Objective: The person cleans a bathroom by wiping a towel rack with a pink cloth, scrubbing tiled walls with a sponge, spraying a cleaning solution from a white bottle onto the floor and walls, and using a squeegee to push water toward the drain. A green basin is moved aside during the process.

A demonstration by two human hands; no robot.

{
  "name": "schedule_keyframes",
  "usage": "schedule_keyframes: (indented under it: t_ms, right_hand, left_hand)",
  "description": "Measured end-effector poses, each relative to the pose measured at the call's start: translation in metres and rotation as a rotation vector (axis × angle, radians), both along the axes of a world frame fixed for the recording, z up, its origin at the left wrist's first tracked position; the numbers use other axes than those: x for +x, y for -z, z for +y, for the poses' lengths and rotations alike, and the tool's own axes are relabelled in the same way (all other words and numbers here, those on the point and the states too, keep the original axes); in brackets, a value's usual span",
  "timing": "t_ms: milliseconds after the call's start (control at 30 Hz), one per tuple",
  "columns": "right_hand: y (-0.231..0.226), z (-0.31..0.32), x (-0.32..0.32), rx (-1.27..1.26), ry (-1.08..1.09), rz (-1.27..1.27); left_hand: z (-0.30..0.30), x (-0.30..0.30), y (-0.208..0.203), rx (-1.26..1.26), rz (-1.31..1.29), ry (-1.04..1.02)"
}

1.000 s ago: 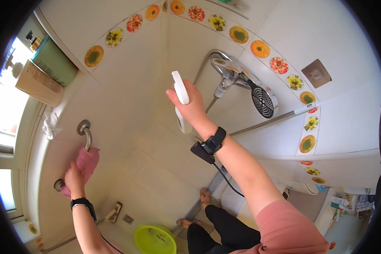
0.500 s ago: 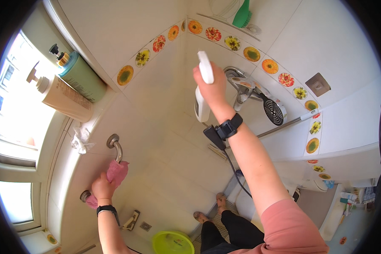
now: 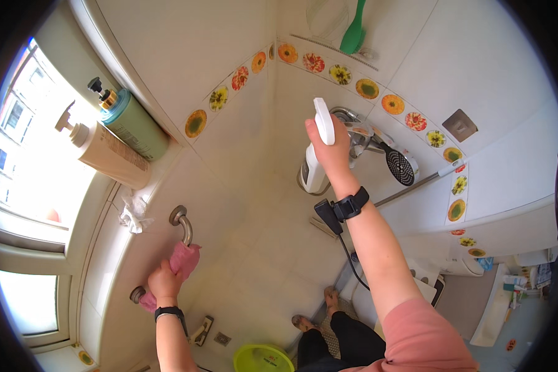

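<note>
My right hand is closed around the neck of a white spray bottle, held out before the tiled corner. Its white trigger head sticks up above my fingers. My left hand grips a pink cloth wrapped over the metal grab bar on the left wall. The cloth shows on both sides of my fist, and the bar's round mounts show at either end. Just behind the bottle are the chrome shower tap and a black-faced shower head.
Two pump bottles, one green and one beige, stand on the window ledge with a crumpled white tissue. A green brush is on the upper shelf. A yellow-green basin sits on the floor near my feet. A metal rail runs along the right.
The view has shifted slightly, so the wall and ledge appear further right and lower. The spray bottle is lower, nearer the tap. My left hand still holds the cloth on the bar.
</note>
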State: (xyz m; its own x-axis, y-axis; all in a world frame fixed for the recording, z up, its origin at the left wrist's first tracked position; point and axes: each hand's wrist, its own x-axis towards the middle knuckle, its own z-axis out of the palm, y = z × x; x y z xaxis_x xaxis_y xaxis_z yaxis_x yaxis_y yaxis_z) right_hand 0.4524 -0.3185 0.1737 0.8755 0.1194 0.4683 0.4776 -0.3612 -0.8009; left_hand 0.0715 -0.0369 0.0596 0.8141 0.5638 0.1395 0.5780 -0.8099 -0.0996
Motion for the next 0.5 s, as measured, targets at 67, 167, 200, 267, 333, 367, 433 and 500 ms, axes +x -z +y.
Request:
schedule_keyframes:
  t_ms: [67,167,200,267,333,367,433,500]
  right_hand:
    - [-0.015,0.007,0.002,-0.008,0.017,-0.233]
    - [-0.042,0.012,0.014,0.046,-0.062,-0.082]
    - [-0.050,0.014,0.019,0.023,-0.076,0.006]
    - [-0.059,0.016,0.026,0.221,-0.004,-0.141]
    - [-0.056,0.014,0.024,0.268,0.030,-0.124]
    - [-0.050,0.013,0.020,0.233,0.011,-0.091]
    - [-0.031,0.012,0.004,0.140,-0.051,-0.005]
    - [-0.007,0.016,-0.019,0.043,-0.183,0.037]
  left_hand:
    - [0.000,0.000,-0.001,-0.002,-0.003,0.005]
    - [0.000,0.000,-0.001,-0.021,-0.004,0.002]
    - [0.000,0.000,-0.001,-0.026,-0.004,0.004]
    - [0.001,-0.001,0.000,-0.035,-0.006,0.008]
    - [0.001,-0.001,0.001,-0.041,-0.013,0.012]
    - [0.001,-0.001,0.001,-0.035,-0.012,0.008]
    - [0.001,-0.001,0.001,-0.023,0.001,-0.004]
    - [0.001,-0.002,0.000,-0.035,0.019,0.004]
